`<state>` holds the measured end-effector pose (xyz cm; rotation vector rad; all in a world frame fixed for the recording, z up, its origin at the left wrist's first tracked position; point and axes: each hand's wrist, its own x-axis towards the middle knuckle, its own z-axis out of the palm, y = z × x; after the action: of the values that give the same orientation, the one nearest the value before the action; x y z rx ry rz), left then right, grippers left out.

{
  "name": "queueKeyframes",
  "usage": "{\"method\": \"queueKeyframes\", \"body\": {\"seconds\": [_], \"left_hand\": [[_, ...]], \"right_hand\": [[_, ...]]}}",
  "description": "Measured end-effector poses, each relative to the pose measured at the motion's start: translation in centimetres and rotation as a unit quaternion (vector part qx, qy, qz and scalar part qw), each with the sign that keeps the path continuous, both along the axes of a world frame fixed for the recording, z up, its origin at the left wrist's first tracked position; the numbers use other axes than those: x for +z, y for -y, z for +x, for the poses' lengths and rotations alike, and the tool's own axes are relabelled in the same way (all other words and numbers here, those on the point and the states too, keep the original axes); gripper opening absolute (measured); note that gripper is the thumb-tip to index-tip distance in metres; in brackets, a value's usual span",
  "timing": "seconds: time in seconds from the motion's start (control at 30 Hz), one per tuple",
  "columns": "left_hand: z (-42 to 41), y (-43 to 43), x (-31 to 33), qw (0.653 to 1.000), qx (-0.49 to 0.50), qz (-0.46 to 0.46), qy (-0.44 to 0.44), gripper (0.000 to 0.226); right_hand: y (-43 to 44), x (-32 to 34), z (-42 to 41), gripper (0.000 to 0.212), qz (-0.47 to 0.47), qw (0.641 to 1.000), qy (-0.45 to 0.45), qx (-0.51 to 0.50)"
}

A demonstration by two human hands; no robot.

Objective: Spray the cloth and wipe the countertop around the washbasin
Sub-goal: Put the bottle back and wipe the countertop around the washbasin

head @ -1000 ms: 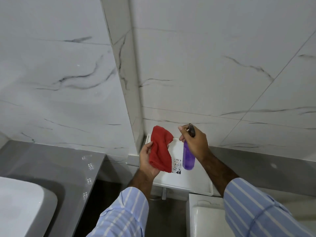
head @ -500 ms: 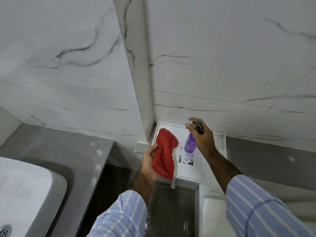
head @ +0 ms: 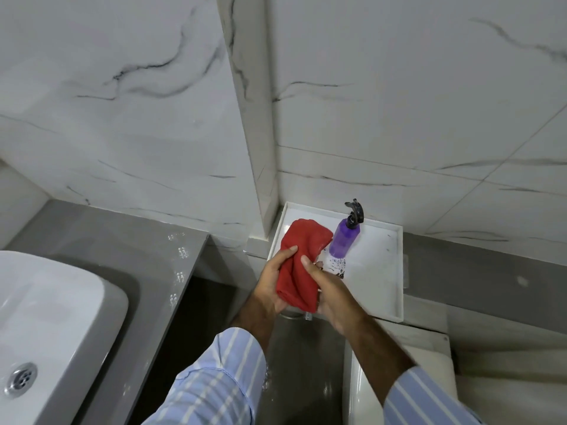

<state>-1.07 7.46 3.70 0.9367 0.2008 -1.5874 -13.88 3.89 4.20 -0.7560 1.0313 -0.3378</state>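
Note:
A bunched red cloth (head: 302,259) is held between both hands in front of me. My left hand (head: 271,282) grips its left side and my right hand (head: 329,291) grips its right side and lower end. A purple spray bottle (head: 345,242) with a black trigger head stands upright on the white tray (head: 380,280), just right of the cloth, with no hand on it. The grey countertop (head: 129,250) lies to the left, with the white washbasin (head: 55,305) and its metal drain (head: 21,378) at the lower left.
White marble-pattern wall tiles rise behind, with a projecting corner column (head: 245,118) between countertop and tray. A white toilet cistern (head: 399,357) sits below the tray. A dark floor gap (head: 202,302) separates the countertop from the cistern. A grey ledge (head: 491,271) runs right.
My right hand set the spray bottle down on the tray, let go of it, and moved onto the cloth. The view tilted down, showing more of the washbasin.

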Motion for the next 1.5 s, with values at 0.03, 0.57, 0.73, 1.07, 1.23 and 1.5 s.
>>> {"method": "queueKeyframes", "body": {"seconds": [0.03,0.57,0.73,1.07,1.23,1.5], "left_hand": [[0.2,-0.3,0.2,1.000,0.001,-0.001,0.004,0.036],[27.4,-12.1,1.1,0.972,0.116,-0.056,0.194,0.048],[36.1,-13.1,1.5,0.944,0.073,0.007,0.322,0.041],[45.1,-12.3,0.4,0.744,0.034,0.109,0.658,0.018],[44.5,-13.4,-1.8,0.622,-0.010,0.168,0.765,0.022],[40.8,-11.8,-5.2,0.618,-0.377,0.177,0.666,0.035]], "right_hand": [[0.0,0.4,0.7,0.043,0.023,0.999,0.024,-0.010],[-4.4,0.8,23.8,0.050,-0.078,0.958,-0.038,0.273],[-4.2,-0.5,32.1,0.051,-0.066,0.959,-0.029,0.276],[-1.0,-3.3,46.1,0.048,-0.307,0.906,-0.115,0.269],[-1.6,-5.8,50.0,0.020,-0.492,0.793,-0.115,0.340],[0.1,-7.8,46.0,0.032,-0.522,0.689,-0.180,0.470]]}}
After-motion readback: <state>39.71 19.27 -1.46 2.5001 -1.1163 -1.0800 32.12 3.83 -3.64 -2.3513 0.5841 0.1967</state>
